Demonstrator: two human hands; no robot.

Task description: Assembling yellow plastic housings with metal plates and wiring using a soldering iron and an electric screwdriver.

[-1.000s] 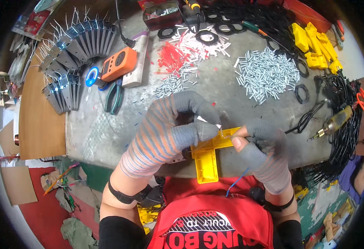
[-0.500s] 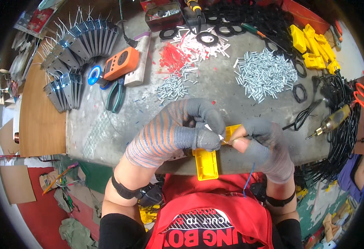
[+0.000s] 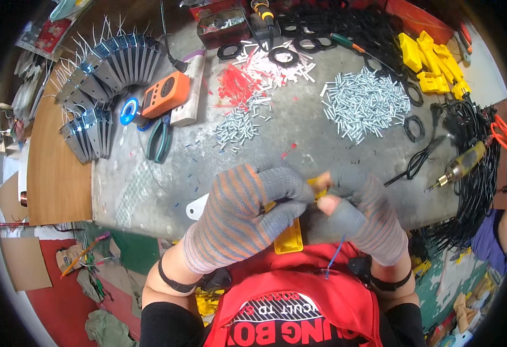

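Note:
My left hand (image 3: 253, 208), in a grey and orange striped fingerless glove, is curled around a long yellow plastic casing (image 3: 290, 238). The near end of that casing sticks out below my fingers, and more yellow shows at its far end. My right hand (image 3: 360, 211), gloved alike, is closed at the casing's far end with bare thumb and forefinger against it. Motion blurs these tips, and what lies between them is hidden. A blue wire (image 3: 336, 254) dangles below my right hand. From under my left wrist pokes a pale flat plate (image 3: 196, 209) with a hole.
Beyond my hands lie heaps of screws (image 3: 364, 105), red sleeves (image 3: 237, 84) and white sleeves (image 3: 273, 66). Pliers (image 3: 158, 139), a solder spool (image 3: 130, 111) and an orange meter (image 3: 166, 93) are at left. An electric screwdriver (image 3: 458, 168) and black cables (image 3: 472, 191) lie right.
My left hand has shifted left and nearer to me, covering more of the yellow casing. The white piece at its fingertips is out of sight. A pale plate now shows beside the left wrist.

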